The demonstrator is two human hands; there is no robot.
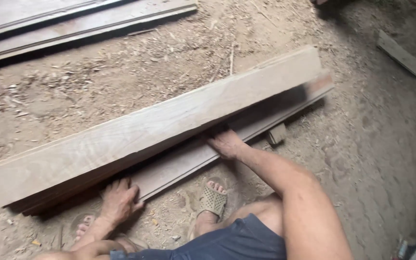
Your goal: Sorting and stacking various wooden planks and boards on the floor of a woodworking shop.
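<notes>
A long pale wooden plank (160, 125) lies tilted on edge across the dirt ground, resting over a darker plank (188, 161) beneath it. My left hand (118, 200) grips under the lower edge of the pale plank near its left end. My right hand (226, 143) has its fingers tucked under the same plank near its middle. I am crouched, with a sandalled foot (212, 200) just below the planks.
More dark planks (73, 24) lie at the top left. A small wood block (276, 134) sits under the stack's right part. A loose board (399, 54) lies at the upper right. Sawdust and chips cover the ground.
</notes>
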